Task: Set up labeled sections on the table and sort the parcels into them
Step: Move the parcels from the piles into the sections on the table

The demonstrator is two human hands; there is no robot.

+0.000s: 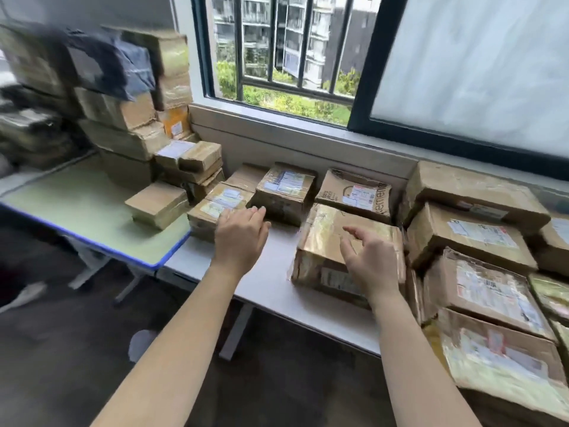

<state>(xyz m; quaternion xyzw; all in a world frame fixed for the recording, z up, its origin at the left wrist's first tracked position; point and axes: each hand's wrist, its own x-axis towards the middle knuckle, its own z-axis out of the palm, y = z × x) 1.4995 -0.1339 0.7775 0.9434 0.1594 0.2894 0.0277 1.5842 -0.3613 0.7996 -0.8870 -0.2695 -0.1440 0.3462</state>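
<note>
Head view, one frame, slight blur at the far L. White table (261, 282) runs under the window (277, 50); a green table w/ blue edge (86, 211) butts against its L end. Left hand (240, 238): palm down, fingers straight and held close together, holding nothing; fingertips reach the near corner of a flat labelled parcel (215, 204) at the L end of the white table and the foot of a taller labelled box (286, 192) just behind it. Contact w/ either: cannot tell. Right hand (372, 260): fingers spread and slightly bent, thumb out toward the L, poised over the top of a taped parcel (323, 238) lying near the front edge at mid-table; no grip seen, and whether the palm touches the carton cannot be told. Behind the taped parcel, against the wall, lies a printed carton (354, 192) w/ a shipping label. To the R, a dense group of parcels (471, 235) covers the table in approx. two layers, packed edge to edge, just beside the taped parcel. On the green table, a small plain box (158, 204) sits near the join, and a tall stack of cartons (123, 118) stands at the back corner w/ a dark poly bag (107, 66) on top. Label text not legible.
</note>
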